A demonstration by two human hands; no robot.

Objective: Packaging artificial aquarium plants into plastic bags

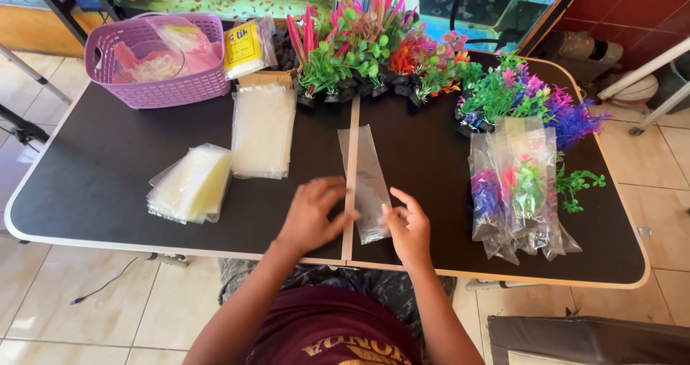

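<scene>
At a dark folding surface (pixel 108 171) set before fish tanks, a person is working an empty clear bag (pixel 365 178) that is lying flat along the centre seam. Its long axis is running away from the body, with the near end between both hands and the far end pointing toward a row of plastic plants (pixel 374 52). The left hand (pixel 313 210) is resting with fingers curled loosely at the bag's near left edge, holding nothing that can be made out. The right hand (pixel 408 225) is pinching the near right corner between thumb and fingers, narrow in its grip. Both hands are lying about equally close to the bag, one on each side of it.

To the left, a stack of clear bags (pixel 262 131) and a yellowish stack (pixel 190 185) are sitting well apart from the hands, with a purple basket (pixel 154 59) beyond them. To the right, bagged plants (pixel 517 192) are piling up near the edge, just below loose green and purple plants (pixel 525 95).
</scene>
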